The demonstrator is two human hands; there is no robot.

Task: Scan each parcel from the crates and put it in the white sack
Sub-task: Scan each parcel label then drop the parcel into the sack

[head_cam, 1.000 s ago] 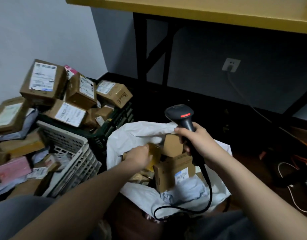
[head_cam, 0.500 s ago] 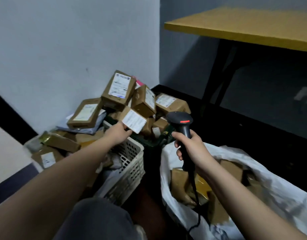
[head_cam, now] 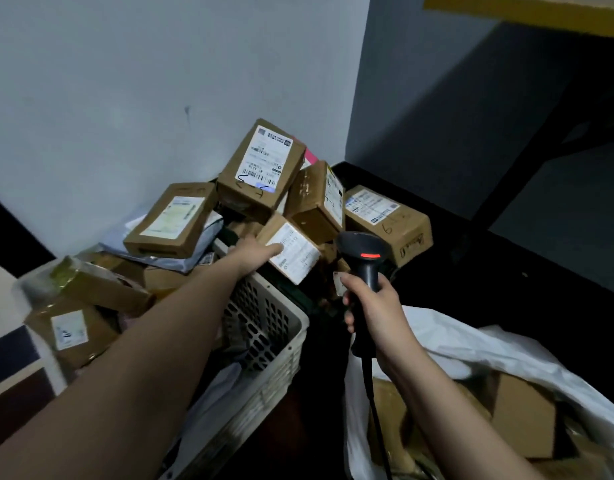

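Observation:
Brown cardboard parcels with white labels are heaped over two crates in the corner. My left hand [head_cam: 255, 252] reaches over the white perforated crate [head_cam: 274, 327] and grips a small parcel [head_cam: 295, 256] by its left edge, thumb lying on the label and fingers hidden beneath. My right hand [head_cam: 375, 313] holds the black barcode scanner [head_cam: 362, 251] upright just right of that parcel, its red light showing. The white sack [head_cam: 478, 348] lies open at lower right with several brown boxes [head_cam: 520, 414] inside.
A tall parcel [head_cam: 262, 166] tops the heap, with others [head_cam: 388, 220] [head_cam: 170, 220] beside it. More parcels [head_cam: 70, 327] lie at far left. The scanner cable [head_cam: 376, 417] drops past the sack's rim. Grey walls meet behind the heap; a yellow tabletop [head_cam: 527, 8] is at upper right.
My left hand left the sack, swung over the white crate and took hold of the small labelled parcel. The view turned left toward the heap. The scanner stayed in my right hand.

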